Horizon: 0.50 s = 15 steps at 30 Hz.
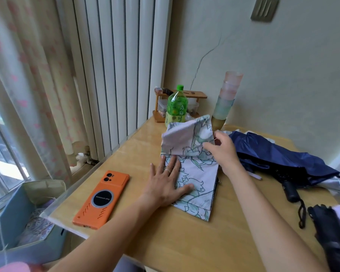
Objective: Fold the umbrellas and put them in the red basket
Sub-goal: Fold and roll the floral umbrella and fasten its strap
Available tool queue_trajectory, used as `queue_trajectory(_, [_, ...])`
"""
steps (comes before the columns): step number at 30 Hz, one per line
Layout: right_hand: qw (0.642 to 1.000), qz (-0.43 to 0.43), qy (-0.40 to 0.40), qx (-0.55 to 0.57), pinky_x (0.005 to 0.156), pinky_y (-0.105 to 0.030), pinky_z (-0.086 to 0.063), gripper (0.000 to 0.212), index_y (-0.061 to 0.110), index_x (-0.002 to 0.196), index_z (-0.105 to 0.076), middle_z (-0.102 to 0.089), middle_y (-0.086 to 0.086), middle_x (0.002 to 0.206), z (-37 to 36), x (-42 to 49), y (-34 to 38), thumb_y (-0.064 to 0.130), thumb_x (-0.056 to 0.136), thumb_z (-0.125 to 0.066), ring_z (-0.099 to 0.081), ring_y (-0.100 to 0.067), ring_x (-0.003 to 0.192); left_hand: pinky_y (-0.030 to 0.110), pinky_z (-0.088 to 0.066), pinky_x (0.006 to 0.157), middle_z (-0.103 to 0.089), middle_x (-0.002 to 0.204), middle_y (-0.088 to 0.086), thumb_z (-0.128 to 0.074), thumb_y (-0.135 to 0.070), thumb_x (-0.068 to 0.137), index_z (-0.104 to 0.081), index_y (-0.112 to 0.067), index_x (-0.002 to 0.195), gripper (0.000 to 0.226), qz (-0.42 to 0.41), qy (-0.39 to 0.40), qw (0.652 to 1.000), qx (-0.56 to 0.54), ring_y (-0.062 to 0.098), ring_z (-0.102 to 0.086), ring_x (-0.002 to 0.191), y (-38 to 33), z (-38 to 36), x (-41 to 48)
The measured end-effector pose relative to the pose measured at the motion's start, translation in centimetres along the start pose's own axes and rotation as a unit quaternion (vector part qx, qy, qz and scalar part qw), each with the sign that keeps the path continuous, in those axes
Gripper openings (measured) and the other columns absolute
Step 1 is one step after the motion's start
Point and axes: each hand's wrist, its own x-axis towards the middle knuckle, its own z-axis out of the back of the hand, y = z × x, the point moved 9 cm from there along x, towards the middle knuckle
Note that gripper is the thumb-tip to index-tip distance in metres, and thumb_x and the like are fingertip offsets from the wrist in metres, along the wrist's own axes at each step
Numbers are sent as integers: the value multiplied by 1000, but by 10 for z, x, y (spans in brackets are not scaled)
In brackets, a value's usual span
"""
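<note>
A pale lilac umbrella with a green flower print lies flat on the wooden table. My left hand presses flat on its near panel with straight fingers. My right hand pinches a raised flap of the same canopy at its far end. A navy blue umbrella with a black handle lies loosely collapsed to the right. A dark umbrella shows at the right edge. No red basket is in view.
An orange phone lies at the table's left. A green bottle, a small wooden rack and a stack of cups stand at the back. A grey-blue box sits on the floor by the window.
</note>
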Motion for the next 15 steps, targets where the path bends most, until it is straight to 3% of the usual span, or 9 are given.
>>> queue_trajectory(2, [999,48,-8,8,87,-34,-51,20,15,96,-70,-63,-4,106,-1,-18,0,5,80,-77,-62,-18,98,60,6,123,1,171,-5,-10,-86,87,-9,-29,163,95,-1,-33,999,-10,24,7,157,1,6,-1])
queue_trajectory(5, [995,94,-7,41,91,-38,-53,50,20,109,-61,-65,-6,106,0,-46,-20,-18,78,-71,-64,-19,101,56,2,124,-22,168,-5,-30,-62,96,-23,-34,159,70,-10,-89,995,-50,20,-17,153,-1,19,-6])
queue_trajectory(8, [995,97,5,-20,94,-25,-49,74,33,113,-66,-62,1,106,1,-68,-43,-27,71,-66,-62,-10,105,51,-6,125,-34,163,-7,-35,-42,88,-33,-31,156,69,-13,-111,986,-121,15,-26,149,2,26,-7])
queue_trajectory(12, [984,147,-8,-103,100,-12,-39,64,40,90,-78,-55,3,119,14,-72,-46,-22,70,-73,-55,-9,113,46,-35,115,-60,140,-1,-30,-39,83,-59,-24,135,62,21,-124,962,-244,21,-52,129,21,27,-3])
queue_trajectory(15, [974,180,-8,-139,98,-12,-38,56,41,88,-78,-57,2,116,20,-73,-41,-13,75,-79,-57,-17,109,39,-48,99,-71,119,-3,-31,-34,92,-71,-22,114,47,40,-141,910,-388,17,-62,109,33,36,-9])
